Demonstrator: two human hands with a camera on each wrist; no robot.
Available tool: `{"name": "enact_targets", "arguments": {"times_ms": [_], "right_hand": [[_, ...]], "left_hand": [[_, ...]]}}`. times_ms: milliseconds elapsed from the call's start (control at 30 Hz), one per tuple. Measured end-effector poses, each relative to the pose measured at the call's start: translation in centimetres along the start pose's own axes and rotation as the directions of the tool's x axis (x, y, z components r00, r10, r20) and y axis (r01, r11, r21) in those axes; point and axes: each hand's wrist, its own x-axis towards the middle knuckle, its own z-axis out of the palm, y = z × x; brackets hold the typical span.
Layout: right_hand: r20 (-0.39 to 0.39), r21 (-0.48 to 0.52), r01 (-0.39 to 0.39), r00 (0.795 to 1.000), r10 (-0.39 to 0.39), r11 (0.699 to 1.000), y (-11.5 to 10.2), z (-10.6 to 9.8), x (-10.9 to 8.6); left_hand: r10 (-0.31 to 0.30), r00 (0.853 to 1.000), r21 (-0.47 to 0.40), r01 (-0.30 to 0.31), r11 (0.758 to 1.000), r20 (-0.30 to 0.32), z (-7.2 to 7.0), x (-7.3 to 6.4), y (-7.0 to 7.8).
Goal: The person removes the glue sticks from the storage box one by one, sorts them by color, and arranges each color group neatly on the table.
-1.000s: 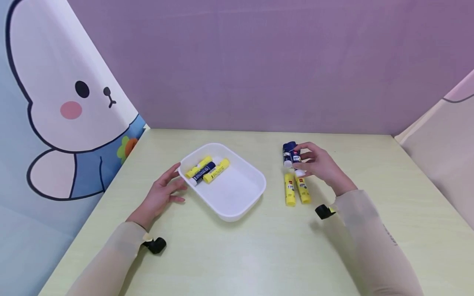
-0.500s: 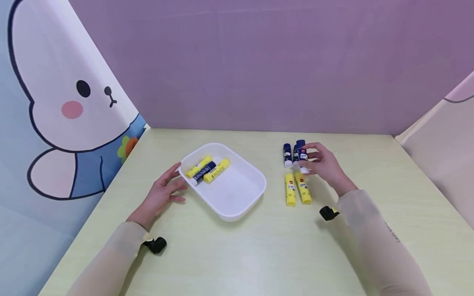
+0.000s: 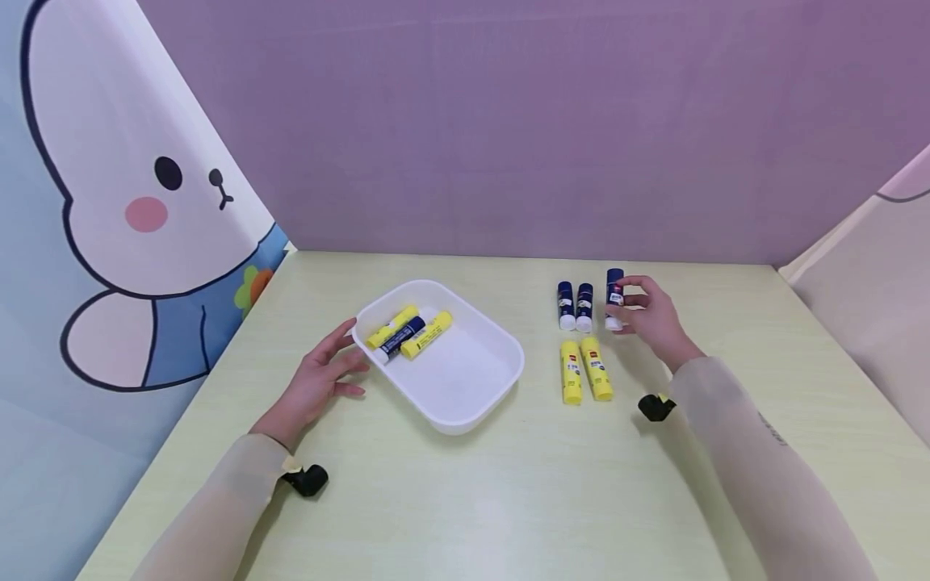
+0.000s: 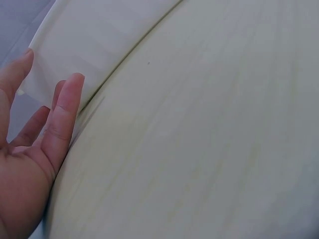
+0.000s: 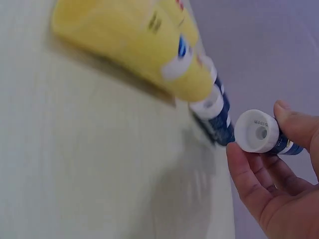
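Observation:
My right hand [image 3: 649, 316] pinches a dark blue glue stick [image 3: 613, 297] with a white base, between thumb and fingers. In the right wrist view its white base [image 5: 256, 130] faces the camera. Just left of it, two more blue glue sticks [image 3: 584, 305] lie side by side. Below these are two yellow glue sticks [image 3: 571, 373], close together. My left hand [image 3: 320, 379] touches the left corner of a white plastic tray [image 3: 487, 355], its fingers relaxed against the wall. Inside the tray, a blue glue stick [image 3: 400, 339] lies between two yellow ones.
The pale wooden table [image 3: 450, 500] ends at the back against a purple cloth wall [image 3: 508, 129]. A cartoon-printed cloth [image 3: 109, 266] borders the left side, a pale cloth [image 3: 865, 298] the right. A black wrist camera [image 3: 305, 481] hangs under the left sleeve.
My right hand has moved right with its blue glue stick, away from the two other blue ones, which now show fully. The left hand and the tray hold their places.

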Motion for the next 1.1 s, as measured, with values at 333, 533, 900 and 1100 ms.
{"name": "enact_targets", "arguments": {"times_ms": [333,533,900,1100], "right_hand": [[0.018,-0.069,-0.092,0.995,0.093,0.993,1.2,-0.4,1.6],[0.067,-0.173,-0.149,0.984,0.163,0.974,1.5,-0.4,2.6],[0.147,-0.279,-0.187,0.961,0.235,0.942,0.7,-0.3,3.8],[0.128,-0.339,-0.199,0.959,0.254,0.919,0.9,-0.3,3.6]], "left_hand": [[-0.002,1.000,0.012,0.002,1.000,0.000,0.0,-0.1,0.0],[0.006,1.000,0.005,-0.006,1.000,0.003,0.0,-0.2,0.1],[0.005,1.000,-0.005,-0.005,1.000,-0.009,0.0,-0.3,0.2],[-0.001,1.000,-0.003,0.001,1.000,-0.007,0.1,-0.3,0.4]]}}
